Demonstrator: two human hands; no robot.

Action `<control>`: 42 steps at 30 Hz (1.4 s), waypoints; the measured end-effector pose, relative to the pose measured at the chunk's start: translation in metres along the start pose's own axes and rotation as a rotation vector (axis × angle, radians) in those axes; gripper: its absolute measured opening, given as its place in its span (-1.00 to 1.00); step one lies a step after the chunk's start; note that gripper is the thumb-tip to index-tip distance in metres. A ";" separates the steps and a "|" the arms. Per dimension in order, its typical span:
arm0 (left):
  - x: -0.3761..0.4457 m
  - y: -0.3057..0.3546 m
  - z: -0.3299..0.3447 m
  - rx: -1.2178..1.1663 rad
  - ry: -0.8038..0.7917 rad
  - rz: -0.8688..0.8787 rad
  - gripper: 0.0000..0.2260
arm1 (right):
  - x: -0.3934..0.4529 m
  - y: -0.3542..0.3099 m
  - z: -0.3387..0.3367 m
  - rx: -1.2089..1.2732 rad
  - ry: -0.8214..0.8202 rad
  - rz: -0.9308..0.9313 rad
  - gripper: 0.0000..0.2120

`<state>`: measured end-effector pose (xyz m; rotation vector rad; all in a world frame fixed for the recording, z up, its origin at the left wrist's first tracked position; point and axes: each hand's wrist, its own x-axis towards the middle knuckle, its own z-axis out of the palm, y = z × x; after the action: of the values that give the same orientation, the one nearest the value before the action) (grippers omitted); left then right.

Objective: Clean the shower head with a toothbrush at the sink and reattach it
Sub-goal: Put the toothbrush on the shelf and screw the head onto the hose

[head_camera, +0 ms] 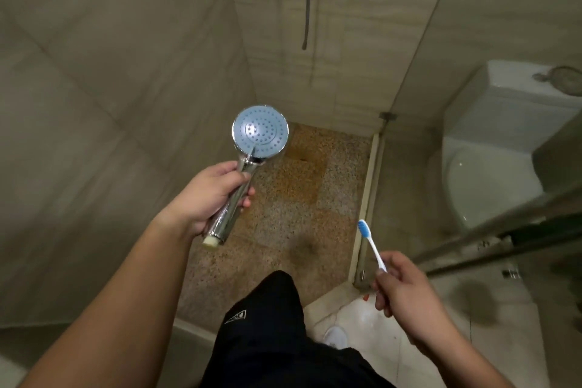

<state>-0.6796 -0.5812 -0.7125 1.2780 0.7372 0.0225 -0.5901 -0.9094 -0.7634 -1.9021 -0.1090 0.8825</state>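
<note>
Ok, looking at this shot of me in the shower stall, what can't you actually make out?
- Hose, head view: its upper end and wall fitting are cut off by the top edge.
- Shower head: the left hand covers the handle's middle; nozzle grime is too small to judge.
- Toothbrush: its lower handle is hidden in the right hand.
- Sink: not in view.

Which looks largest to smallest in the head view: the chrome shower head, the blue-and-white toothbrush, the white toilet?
1. White toilet, largest, though cut off by the frame edge.
2. Chrome shower head with pale blue round face.
3. Blue-and-white toothbrush, thinnest; its handle end is hidden in the right hand.
</note>
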 end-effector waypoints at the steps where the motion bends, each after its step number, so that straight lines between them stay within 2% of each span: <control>1: 0.007 0.003 -0.006 -0.008 0.007 0.007 -0.89 | 0.011 -0.007 0.002 0.008 -0.005 -0.006 -0.79; 8: 0.070 0.013 -0.054 -0.010 0.041 -0.055 -0.84 | 0.109 -0.071 0.037 0.054 0.001 -0.014 -0.81; 13: 0.114 0.034 -0.103 0.009 0.023 -0.151 -0.84 | 0.197 -0.151 0.077 0.065 0.043 -0.076 -0.81; 15: 0.128 0.042 -0.125 0.034 0.020 -0.158 -0.78 | 0.230 -0.189 0.091 0.058 0.032 -0.122 -0.80; 19: 0.171 0.069 -0.160 0.069 0.022 -0.183 -0.84 | 0.281 -0.250 0.113 0.045 0.039 -0.215 -0.79; 23: 0.231 0.113 -0.173 0.080 0.044 -0.128 -0.87 | 0.326 -0.286 0.113 0.005 0.025 -0.236 -0.81; 27: 0.301 0.169 -0.178 0.097 0.074 -0.050 -0.88 | 0.387 -0.305 0.107 -0.012 0.009 -0.172 -0.83; 32: 0.368 0.243 -0.177 0.026 0.108 0.049 -0.92 | 0.454 -0.344 0.086 -0.109 -0.061 -0.172 -0.78; 37: 0.413 0.288 -0.182 -0.038 0.160 0.111 -0.94 | 0.518 -0.390 0.078 -0.213 -0.056 -0.249 -0.79; 42: 0.443 0.309 -0.192 -0.067 0.178 0.140 -0.92 | 0.553 -0.441 0.099 -0.221 -0.078 -0.390 -0.71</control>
<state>-0.3185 -0.1376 -0.6768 1.2720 0.7909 0.2762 -0.1188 -0.3744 -0.7200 -1.9559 -0.6257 0.6978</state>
